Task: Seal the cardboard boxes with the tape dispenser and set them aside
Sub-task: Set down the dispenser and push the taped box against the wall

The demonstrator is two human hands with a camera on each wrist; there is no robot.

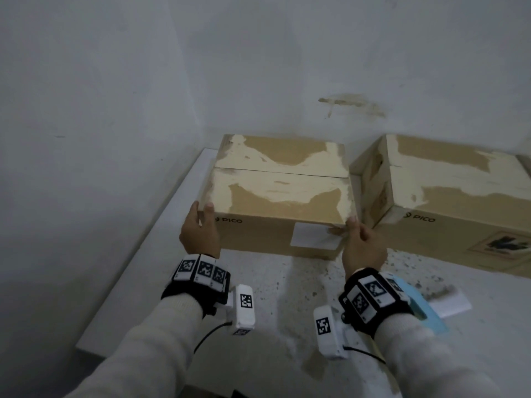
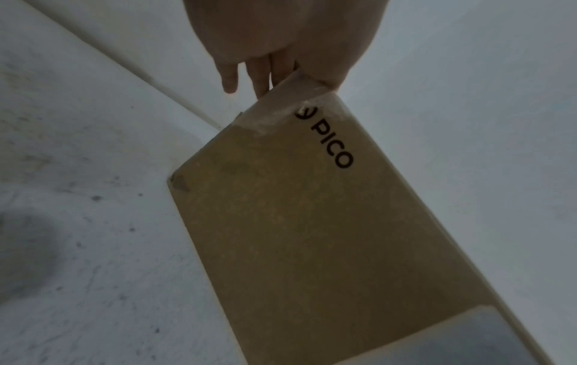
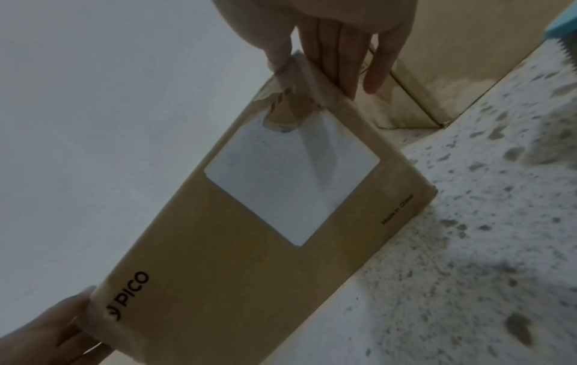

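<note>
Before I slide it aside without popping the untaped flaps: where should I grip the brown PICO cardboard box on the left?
Grip the brown PICO cardboard box by its two near upper corners, coming from its short ends, as the left hand and right hand do: the centre seam stays untouched.

Dim, flat, bluish light; soft shadows on the bench [image 1: 267, 285]; wrist views grainy, blurred, bowed at edges.

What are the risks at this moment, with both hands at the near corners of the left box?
The left hand and right hand hold the left box only at its corners, so it may slip. Its top seam shows no fresh tape, so flaps might lift. The second box sits close; moving could bump it.
</note>
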